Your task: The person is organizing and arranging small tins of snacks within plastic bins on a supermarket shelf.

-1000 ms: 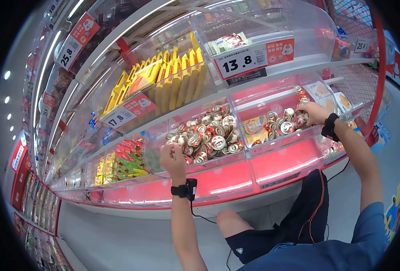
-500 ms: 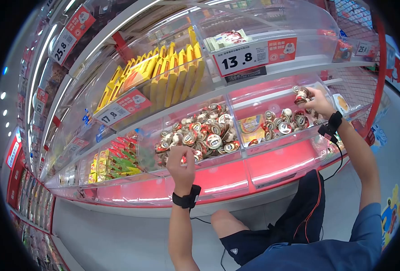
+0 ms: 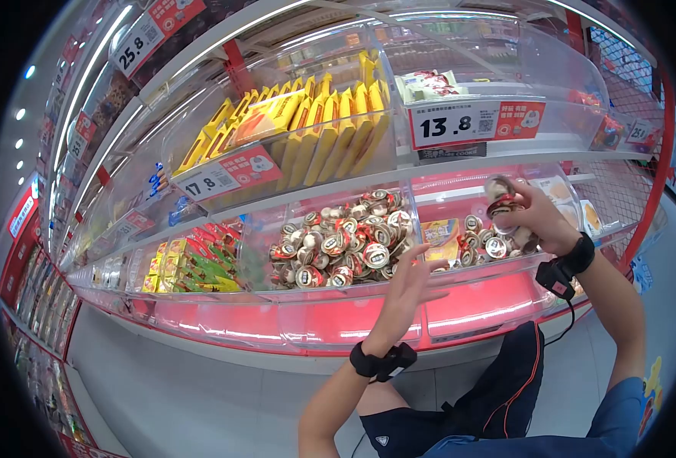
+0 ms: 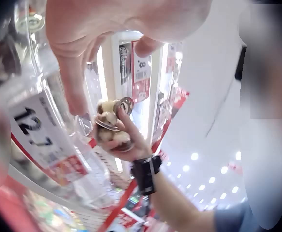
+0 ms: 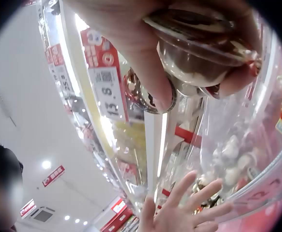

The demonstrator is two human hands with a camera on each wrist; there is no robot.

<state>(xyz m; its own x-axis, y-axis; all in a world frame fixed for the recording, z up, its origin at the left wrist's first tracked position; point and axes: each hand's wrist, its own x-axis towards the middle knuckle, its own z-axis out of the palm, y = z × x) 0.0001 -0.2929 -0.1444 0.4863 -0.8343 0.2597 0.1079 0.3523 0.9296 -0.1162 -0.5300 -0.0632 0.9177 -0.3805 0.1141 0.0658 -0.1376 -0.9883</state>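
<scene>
My right hand (image 3: 545, 221) grips several small chocolate cups (image 3: 500, 200) with foil lids above the right-hand bin. Seen from the right wrist, one clear cup (image 5: 194, 58) shows brown and cream filling, and the thumb presses on another's lid. My left hand (image 3: 403, 298) is raised in front of the bins, fingers spread and nothing in them. Behind it, a big heap of the same cups (image 3: 338, 248) fills the middle bin. A smaller group of cups (image 3: 495, 247) lies in the right bin beside a yellow packet (image 3: 442, 233).
Clear plastic walls and a front lip (image 3: 338, 296) edge the bins. Above stand yellow packets (image 3: 338, 137) and price cards (image 3: 452, 126). Red and green packets (image 3: 212, 263) fill a bin at left. A red-framed mesh (image 3: 620, 84) closes the right end.
My right hand has lifted cups up from the right bin and toward me. The left hand has moved right, away from the middle heap, and its curled fingers have spread.
</scene>
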